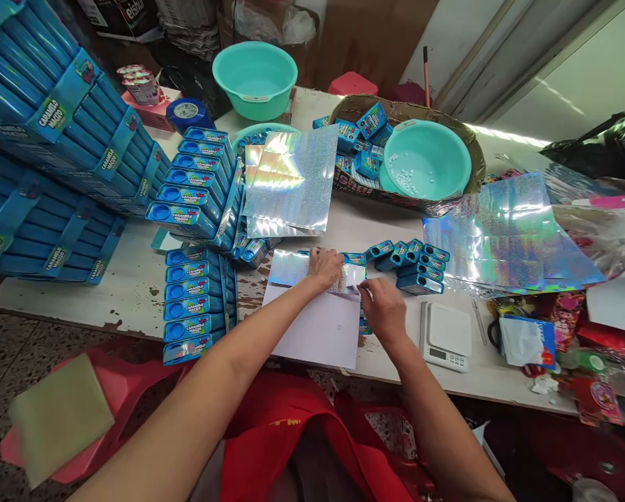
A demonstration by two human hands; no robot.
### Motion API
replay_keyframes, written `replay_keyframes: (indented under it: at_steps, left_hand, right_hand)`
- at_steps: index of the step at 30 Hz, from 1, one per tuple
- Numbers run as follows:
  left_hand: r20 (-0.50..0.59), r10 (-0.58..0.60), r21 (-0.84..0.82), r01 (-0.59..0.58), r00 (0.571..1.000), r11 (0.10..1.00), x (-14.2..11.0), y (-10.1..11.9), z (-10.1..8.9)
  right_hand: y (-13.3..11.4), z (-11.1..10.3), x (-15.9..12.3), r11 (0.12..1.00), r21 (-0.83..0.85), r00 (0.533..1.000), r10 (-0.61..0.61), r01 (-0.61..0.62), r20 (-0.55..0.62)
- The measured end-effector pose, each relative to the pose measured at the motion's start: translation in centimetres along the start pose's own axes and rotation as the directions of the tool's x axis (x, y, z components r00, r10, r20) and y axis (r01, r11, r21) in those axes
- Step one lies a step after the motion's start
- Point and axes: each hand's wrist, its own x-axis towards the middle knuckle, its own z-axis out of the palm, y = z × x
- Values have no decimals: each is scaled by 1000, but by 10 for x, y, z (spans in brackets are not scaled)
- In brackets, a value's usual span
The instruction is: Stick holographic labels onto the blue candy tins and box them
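Note:
A holographic sheet (312, 324) lies white side up at the front of the table, its silvery far edge folded over. My left hand (326, 270) bends its fingers over that silvery strip and grips it around the far edge. At the sheet's right edge, my right hand (383, 307) is closed in a pinch on the corner of the strip; the fingertips are partly hidden. Blue candy boxes (354, 259) show along the far edge and from under the right side of the sheet. Just beyond, more small blue boxes (421, 284) stand in a short row.
Stacked blue display boxes (190, 307) stand on the left. Silvery sheets (291, 181) lie behind my hands, others (501, 237) at right. A cardboard tray (477, 157) holds a turquoise basin (427, 157) with small white pieces. A digital scale (445, 335) sits right of my right hand.

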Motion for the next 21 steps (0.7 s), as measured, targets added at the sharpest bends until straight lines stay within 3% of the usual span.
replay_keyframes:
  at_steps: [3,6,8,10,13,17,21]
  left_hand:
    - [-60,2,-37,-4,998,999,-6,4,-6]
    - [-146,-10,-271,-30,989,962,-24,11,-30]
    - [-96,84,-528,-122,992,840,-44,15,-49]
    - [-5,192,-717,-138,981,683,-67,18,-64]
    - [94,127,-783,-6,987,622,-106,13,-77]
    - [97,-49,-683,103,994,723,-172,-16,-99]
    - [61,-277,-579,260,959,772,-252,-66,-131]
  right_hand:
    - [-8,-40,0,987,152,999,50,-46,-19]
    - [-19,-69,2,955,277,992,120,-110,-23]
    - [-28,-80,4,935,329,990,143,-131,-13]
    - [-39,-85,4,908,392,988,153,-145,11]
    - [-61,-86,-2,848,493,980,191,-194,58]
    - [-106,-69,-15,744,599,954,265,-294,139]
    - [-177,-37,-25,631,727,960,118,-270,253]
